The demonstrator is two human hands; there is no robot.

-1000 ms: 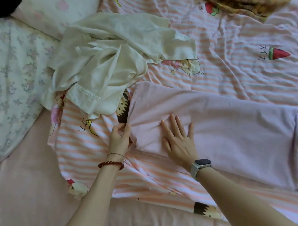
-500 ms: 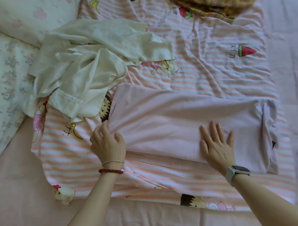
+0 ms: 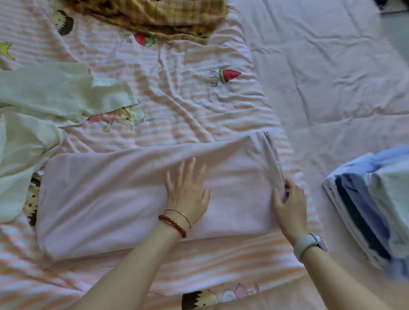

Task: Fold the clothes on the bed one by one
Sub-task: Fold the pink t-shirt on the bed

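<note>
A pale pink garment (image 3: 109, 198) lies folded into a long strip across the striped blanket (image 3: 177, 107). My left hand (image 3: 187, 191) presses flat on its middle with fingers spread. My right hand (image 3: 288, 204) pinches the strip's right end, where the fabric bunches into a ridge. A cream garment (image 3: 26, 116) lies crumpled at the left. A yellow-brown checked cloth (image 3: 146, 11) is heaped at the top.
A stack of folded blue, navy and pale clothes (image 3: 373, 204) sits at the right on the pink quilted bed cover (image 3: 340, 78). The striped blanket carries cartoon and fruit prints.
My left hand moved from the strip's left end to its middle. My right hand slid right to the far end and took hold of it. The view shifted right, revealing the folded stack.
</note>
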